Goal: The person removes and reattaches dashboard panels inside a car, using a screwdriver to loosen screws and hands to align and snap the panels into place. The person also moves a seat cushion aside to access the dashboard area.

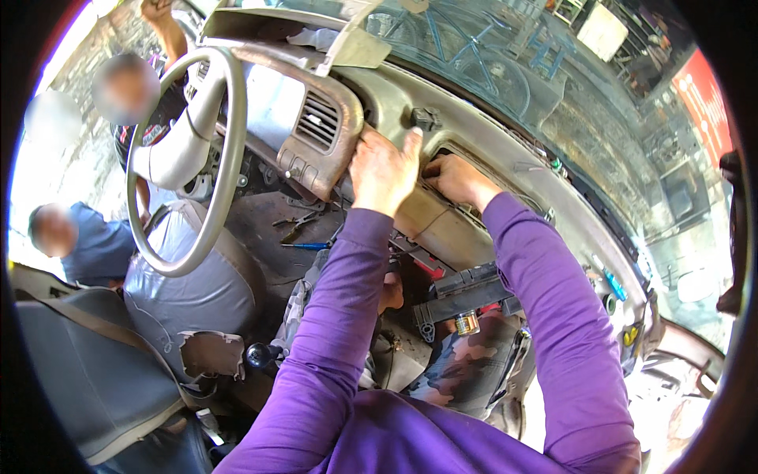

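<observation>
My left hand [384, 170] is at the middle of the dashboard, beside the right edge of the brown trim panel [320, 162] with its air vent [318, 118]. Its thumb stretches out apart from the fingers, whose tips are partly hidden at the gap by the trim. A small black square part [425, 118] sits on the dash top just beyond that thumb. My right hand [458, 178] reaches into a long opening [474, 162] in the beige dashboard [489, 134]. Its fingers are curled at the opening's rim, and what they grip is hidden.
A steering wheel [235, 158] and a grey seat [189, 253] are at left. Pliers [298, 225] and a blue-handled screwdriver [306, 246] lie on the floor. A black plastic part [458, 292] and a small can [467, 322] rest near my lap. People stand outside at left.
</observation>
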Available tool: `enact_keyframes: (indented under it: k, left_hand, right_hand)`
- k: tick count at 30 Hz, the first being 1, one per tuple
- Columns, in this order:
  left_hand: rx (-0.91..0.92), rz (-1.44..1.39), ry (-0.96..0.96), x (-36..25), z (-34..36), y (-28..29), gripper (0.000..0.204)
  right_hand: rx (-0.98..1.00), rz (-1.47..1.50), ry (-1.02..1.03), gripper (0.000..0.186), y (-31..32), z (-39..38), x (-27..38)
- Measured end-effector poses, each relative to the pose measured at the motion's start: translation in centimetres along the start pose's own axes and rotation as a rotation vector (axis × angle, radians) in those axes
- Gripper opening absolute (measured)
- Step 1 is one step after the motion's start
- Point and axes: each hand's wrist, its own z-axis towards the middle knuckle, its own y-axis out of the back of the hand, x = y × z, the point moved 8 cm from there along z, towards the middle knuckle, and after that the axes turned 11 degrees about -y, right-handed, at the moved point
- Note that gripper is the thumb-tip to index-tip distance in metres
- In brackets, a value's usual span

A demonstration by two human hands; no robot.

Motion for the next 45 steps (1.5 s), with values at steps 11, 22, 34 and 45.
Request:
enact_keyframes:
  k: [11,22,34,45]
  left_hand:
    - [0.088,0.023,0.205,1.3,2.0,0.0,0.097]
    - [0.114,0.078,0.26,2.5,3.9,0.0,0.105]
    - [0.181,-0.218,0.333,5.1,5.9,-1.5,0.097]
    - [0.287,-0.398,0.269,3.0,4.7,-2.3,0.071]
  right_hand:
    - [0.001,0.138,-0.006,0.033,-0.5,0.8,-1.1]
    - [0.017,0.138,-0.015,0.037,-0.7,1.0,-0.9]
    - [-0.027,0.135,0.028,0.032,-1.5,2.6,-1.0]
    - [-0.04,0.205,0.001,0.035,-1.0,2.1,-1.2]
